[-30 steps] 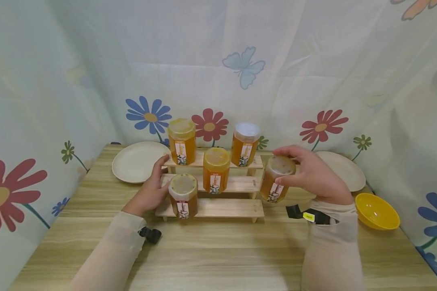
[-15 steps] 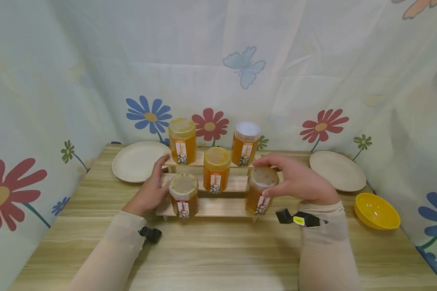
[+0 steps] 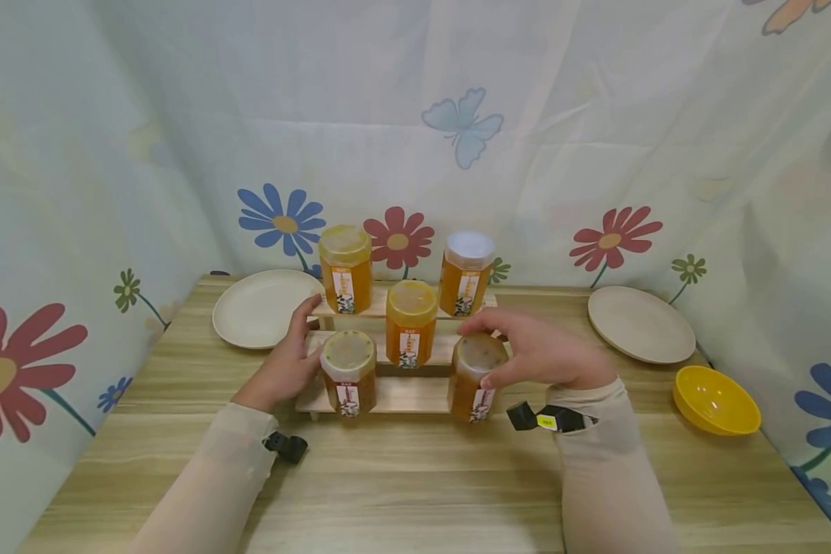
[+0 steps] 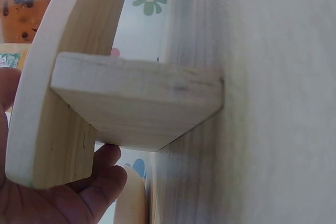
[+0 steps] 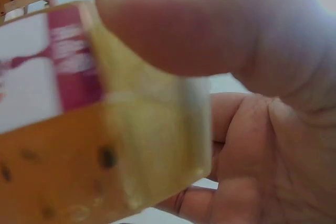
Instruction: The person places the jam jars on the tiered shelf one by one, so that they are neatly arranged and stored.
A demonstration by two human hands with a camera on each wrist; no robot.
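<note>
A wooden three-step stand (image 3: 408, 394) holds several octagonal jars of amber, speckled contents. My left hand (image 3: 284, 369) grips the stand's left end; in the left wrist view its fingers (image 4: 107, 182) reach around the end of a wooden step (image 4: 55, 145). Beside that hand, a jar (image 3: 349, 377) sits on the lowest step. My right hand (image 3: 536, 350) holds another jar (image 3: 472, 381) by its lid, between thumb and fingers, at the right end of the lowest step. Whether that jar's base touches the step cannot be told. The right wrist view shows the thumb (image 5: 173, 24) across its lid's side.
One jar (image 3: 411, 327) stands on the middle step, and two jars, a left one (image 3: 346, 273) and a right one (image 3: 465, 277), on the top step. Pale plates lie behind left (image 3: 259, 308) and right (image 3: 640, 327). A yellow bowl (image 3: 716, 400) sits at the right.
My right hand has carried its jar leftward and down, from beside the stand to over the right end of the lowest step. The left hand has stayed in place.
</note>
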